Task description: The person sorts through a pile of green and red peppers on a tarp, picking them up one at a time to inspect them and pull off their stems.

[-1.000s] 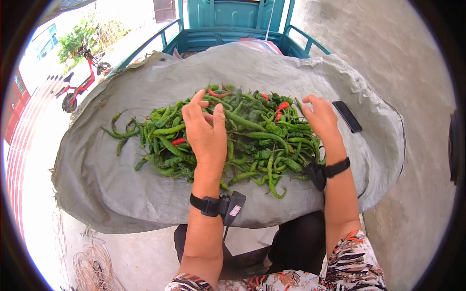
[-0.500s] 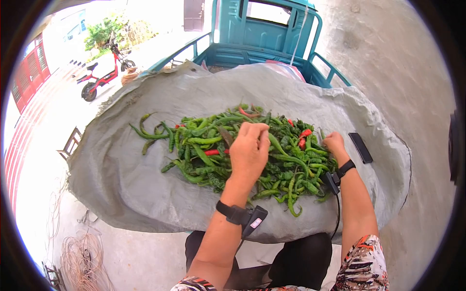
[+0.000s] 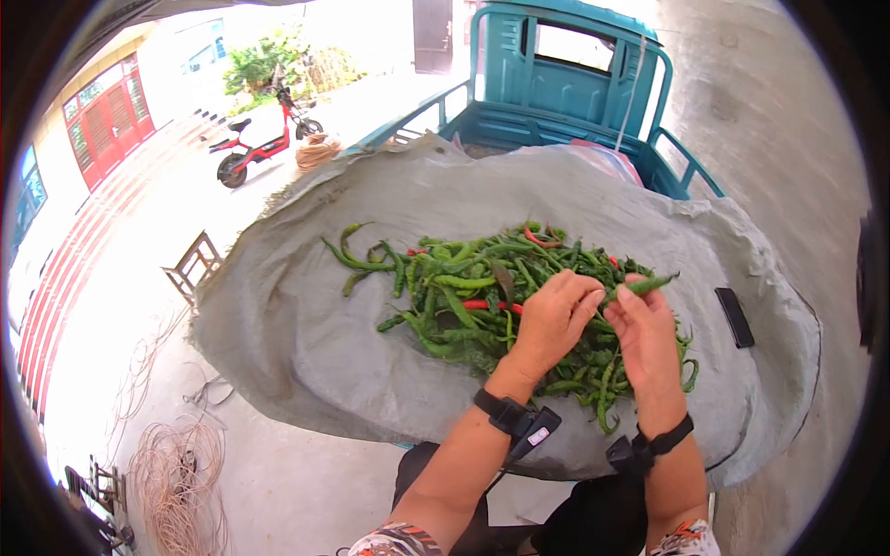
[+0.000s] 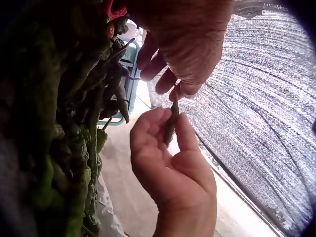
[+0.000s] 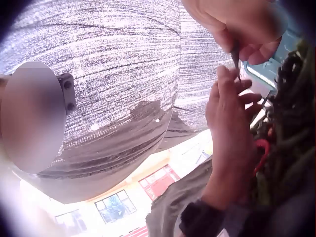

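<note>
A green chili pepper (image 3: 657,283) is held between my two hands over the pepper pile. My right hand (image 3: 648,345) grips its body between thumb and fingers, palm turned partly up. The fingertips of my left hand (image 3: 553,322) pinch the thin stem end; in the left wrist view the pepper (image 4: 172,121) shows between both hands. Below them lies a heap of green chili peppers (image 3: 456,281) with a few red ones, such as a red pepper (image 3: 489,305) left of my left hand. The heap rests on a grey sheet (image 3: 278,306).
A black phone (image 3: 734,318) lies on the sheet to the right. Behind stands a blue-green cargo vehicle (image 3: 570,97). A red scooter (image 3: 264,148) and a small stool frame (image 3: 195,264) are at the left; coiled cord (image 3: 176,486) lies on the floor.
The left hand moved from over the heap's left to the right. Both hands came together at the right side, now with a green pepper between them. The head view turned left.
</note>
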`<action>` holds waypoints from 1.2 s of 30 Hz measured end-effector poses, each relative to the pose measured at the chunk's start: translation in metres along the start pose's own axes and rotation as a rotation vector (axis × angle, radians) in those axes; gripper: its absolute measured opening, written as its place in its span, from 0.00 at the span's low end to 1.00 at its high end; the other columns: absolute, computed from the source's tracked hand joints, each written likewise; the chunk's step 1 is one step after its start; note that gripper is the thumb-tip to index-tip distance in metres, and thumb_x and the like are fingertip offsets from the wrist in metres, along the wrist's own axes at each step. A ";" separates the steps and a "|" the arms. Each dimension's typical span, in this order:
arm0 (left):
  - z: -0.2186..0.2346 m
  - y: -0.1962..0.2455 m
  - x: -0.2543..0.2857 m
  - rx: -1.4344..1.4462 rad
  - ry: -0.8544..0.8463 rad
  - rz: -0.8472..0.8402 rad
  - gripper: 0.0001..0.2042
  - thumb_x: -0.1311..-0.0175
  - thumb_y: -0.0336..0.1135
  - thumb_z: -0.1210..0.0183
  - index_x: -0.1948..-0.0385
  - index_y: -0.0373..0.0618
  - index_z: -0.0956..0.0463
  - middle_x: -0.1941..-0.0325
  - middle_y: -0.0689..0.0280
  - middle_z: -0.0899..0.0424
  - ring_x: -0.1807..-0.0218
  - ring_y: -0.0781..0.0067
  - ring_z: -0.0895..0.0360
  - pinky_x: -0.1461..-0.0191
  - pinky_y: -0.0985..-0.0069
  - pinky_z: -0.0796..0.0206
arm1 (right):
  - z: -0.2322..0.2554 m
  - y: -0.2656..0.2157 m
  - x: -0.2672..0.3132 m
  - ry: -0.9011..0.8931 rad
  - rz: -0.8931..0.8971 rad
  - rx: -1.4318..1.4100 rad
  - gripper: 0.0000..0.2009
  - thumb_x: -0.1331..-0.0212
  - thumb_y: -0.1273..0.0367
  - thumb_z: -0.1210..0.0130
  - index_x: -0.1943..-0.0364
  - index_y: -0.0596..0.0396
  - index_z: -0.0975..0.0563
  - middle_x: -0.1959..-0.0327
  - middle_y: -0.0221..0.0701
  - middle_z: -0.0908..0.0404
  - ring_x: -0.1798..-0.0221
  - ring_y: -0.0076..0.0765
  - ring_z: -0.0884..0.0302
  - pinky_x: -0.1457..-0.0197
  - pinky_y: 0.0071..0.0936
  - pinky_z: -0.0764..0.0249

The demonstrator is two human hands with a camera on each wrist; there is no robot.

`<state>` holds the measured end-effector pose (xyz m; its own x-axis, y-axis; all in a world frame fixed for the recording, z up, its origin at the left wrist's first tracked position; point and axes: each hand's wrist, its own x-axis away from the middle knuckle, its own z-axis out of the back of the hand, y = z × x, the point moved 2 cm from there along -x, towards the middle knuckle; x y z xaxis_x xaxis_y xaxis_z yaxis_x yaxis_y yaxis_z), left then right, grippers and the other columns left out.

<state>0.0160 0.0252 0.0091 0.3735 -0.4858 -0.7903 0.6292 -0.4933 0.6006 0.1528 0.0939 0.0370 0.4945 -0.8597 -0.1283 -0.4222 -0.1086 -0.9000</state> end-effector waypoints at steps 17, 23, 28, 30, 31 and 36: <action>-0.007 -0.001 0.002 0.170 -0.063 0.189 0.06 0.35 0.30 0.38 0.70 0.39 0.24 0.74 0.63 0.25 0.73 0.70 0.30 0.67 0.73 0.36 | 0.005 0.019 0.012 -0.070 -0.093 -0.293 0.09 0.29 0.65 0.47 0.54 0.55 0.24 0.59 0.32 0.18 0.56 0.30 0.19 0.49 0.33 0.20; 0.000 -0.006 0.001 0.089 0.151 0.291 0.11 0.29 0.34 0.42 0.71 0.38 0.27 0.78 0.66 0.29 0.75 0.75 0.34 0.70 0.75 0.39 | 0.029 -0.032 0.006 -0.227 -0.171 0.579 0.17 0.35 0.63 0.43 0.47 0.60 0.24 0.60 0.33 0.17 0.63 0.26 0.19 0.57 0.23 0.24; 0.003 -0.010 0.002 -0.337 0.140 0.177 0.06 0.33 0.32 0.40 0.68 0.42 0.25 0.73 0.63 0.25 0.67 0.61 0.29 0.63 0.67 0.34 | 0.085 -0.052 -0.049 0.201 0.359 1.289 0.17 0.40 0.62 0.41 0.49 0.56 0.21 0.56 0.37 0.16 0.61 0.36 0.17 0.56 0.34 0.24; 0.002 -0.010 0.001 -0.403 0.157 0.114 0.03 0.36 0.29 0.39 0.67 0.43 0.23 0.69 0.62 0.23 0.62 0.57 0.28 0.59 0.64 0.34 | 0.100 -0.055 -0.076 0.195 0.377 1.540 0.19 0.41 0.61 0.41 0.47 0.55 0.22 0.51 0.38 0.18 0.56 0.39 0.17 0.55 0.36 0.23; 0.001 -0.011 0.001 -0.435 0.166 0.083 0.03 0.38 0.28 0.38 0.66 0.43 0.23 0.67 0.62 0.22 0.60 0.55 0.28 0.57 0.62 0.34 | 0.111 -0.052 -0.097 0.158 0.337 1.608 0.22 0.41 0.60 0.40 0.45 0.55 0.23 0.50 0.39 0.19 0.54 0.39 0.18 0.54 0.36 0.23; 0.003 -0.007 -0.001 -0.429 0.172 0.054 0.06 0.42 0.25 0.37 0.65 0.44 0.22 0.65 0.61 0.22 0.58 0.55 0.29 0.55 0.62 0.34 | 0.139 -0.015 -0.160 0.011 -0.033 1.593 0.33 0.40 0.53 0.39 0.34 0.55 0.32 0.45 0.46 0.23 0.46 0.43 0.21 0.53 0.41 0.21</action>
<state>0.0088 0.0270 0.0060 0.4984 -0.3578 -0.7897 0.8172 -0.1102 0.5657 0.1849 0.3026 0.0129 0.4784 -0.8719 -0.1047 0.7825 0.4773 -0.3998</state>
